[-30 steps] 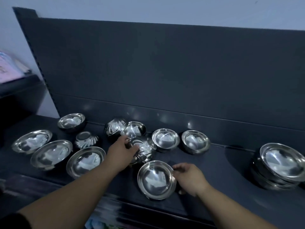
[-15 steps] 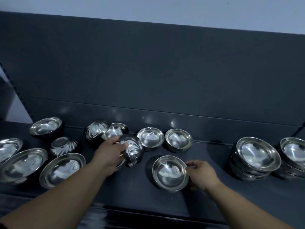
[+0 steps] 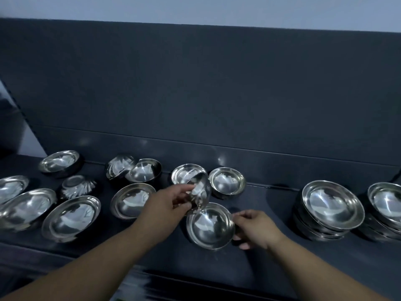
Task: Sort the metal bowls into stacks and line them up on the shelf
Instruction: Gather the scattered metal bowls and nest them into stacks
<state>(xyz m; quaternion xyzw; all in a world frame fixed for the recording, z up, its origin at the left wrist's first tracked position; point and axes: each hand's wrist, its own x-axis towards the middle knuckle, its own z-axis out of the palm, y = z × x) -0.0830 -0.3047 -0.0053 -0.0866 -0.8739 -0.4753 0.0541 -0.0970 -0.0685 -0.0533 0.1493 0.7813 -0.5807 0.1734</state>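
Loose bowls [image 3: 71, 218] left, stacks [image 3: 329, 209] right

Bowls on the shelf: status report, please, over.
Left hand grips small tilted bowl. Right hand pinches rim of wide bowl. Nearest stack stands right.

Change over the last second. The left hand [image 3: 171, 203] has lifted the small bowl [image 3: 200, 192] off the wide bowl [image 3: 132, 199] and carried it rightward. It now holds the small bowl tilted at the far rim of the shallow bowl [image 3: 209, 227]. The wide bowl is thereby uncovered. The right hand [image 3: 253, 228] has shifted the shallow bowl slightly right along the shelf [image 3: 271, 198]. The view has swung right, bringing a second stack [image 3: 386, 205] into frame.
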